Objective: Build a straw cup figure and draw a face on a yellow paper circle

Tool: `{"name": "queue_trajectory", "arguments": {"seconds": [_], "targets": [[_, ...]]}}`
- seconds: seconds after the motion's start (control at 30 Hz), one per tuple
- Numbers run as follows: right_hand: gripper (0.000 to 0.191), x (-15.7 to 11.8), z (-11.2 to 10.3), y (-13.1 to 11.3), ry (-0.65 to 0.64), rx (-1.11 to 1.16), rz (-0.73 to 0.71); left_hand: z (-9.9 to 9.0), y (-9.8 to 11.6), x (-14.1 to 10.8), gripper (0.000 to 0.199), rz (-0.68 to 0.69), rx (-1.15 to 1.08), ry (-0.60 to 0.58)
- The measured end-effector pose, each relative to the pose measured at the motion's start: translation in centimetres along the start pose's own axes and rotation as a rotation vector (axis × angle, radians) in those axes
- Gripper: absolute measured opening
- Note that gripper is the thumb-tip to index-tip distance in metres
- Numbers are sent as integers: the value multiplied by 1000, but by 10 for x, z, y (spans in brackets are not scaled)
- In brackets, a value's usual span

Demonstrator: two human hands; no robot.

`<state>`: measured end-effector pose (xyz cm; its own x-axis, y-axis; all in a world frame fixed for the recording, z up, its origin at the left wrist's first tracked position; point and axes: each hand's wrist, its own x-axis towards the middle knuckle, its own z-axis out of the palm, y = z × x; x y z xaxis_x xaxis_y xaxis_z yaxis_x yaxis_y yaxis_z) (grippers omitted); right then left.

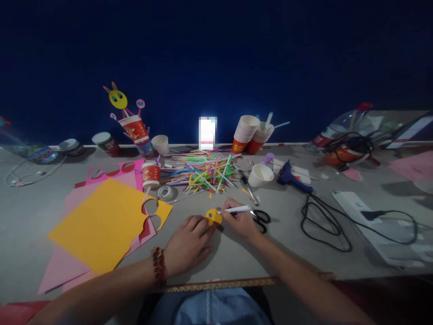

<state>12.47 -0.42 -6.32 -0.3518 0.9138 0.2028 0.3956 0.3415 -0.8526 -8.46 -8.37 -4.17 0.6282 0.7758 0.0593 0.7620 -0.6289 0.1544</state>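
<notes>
Lying mostly flat on the table, my left hand [189, 239] has its fingertips over the edge of a small yellow-orange paper disc [213, 221]. The disc carries a bluish round mark on its upper part. Pinched in my right hand [239, 222] is a white marker [238, 209], its tip at the disc's right edge. Black-handled scissors [262, 220] lie just right of that hand, their blades partly hidden behind it. To the left are a yellow-orange paper sheet [98, 221] with round cut-outs and pink paper [64, 262] beneath it.
Coloured sticks [209, 174] lie piled at the centre back. A decorated cup figure [133, 128] stands left of a lit phone [207, 133]. Stacked paper cups [244, 133], a white cup [260, 175], a blue glue gun [291, 176], its black cord [304, 221] and a power strip [363, 225] occupy the right.
</notes>
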Motion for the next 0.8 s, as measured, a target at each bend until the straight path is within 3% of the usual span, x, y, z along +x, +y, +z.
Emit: {"name": "queue_trajectory", "arguments": {"seconds": [0.8], "targets": [[16, -1, 0, 0, -39, -22, -13, 0, 0, 1, 59, -8, -12, -4]]}}
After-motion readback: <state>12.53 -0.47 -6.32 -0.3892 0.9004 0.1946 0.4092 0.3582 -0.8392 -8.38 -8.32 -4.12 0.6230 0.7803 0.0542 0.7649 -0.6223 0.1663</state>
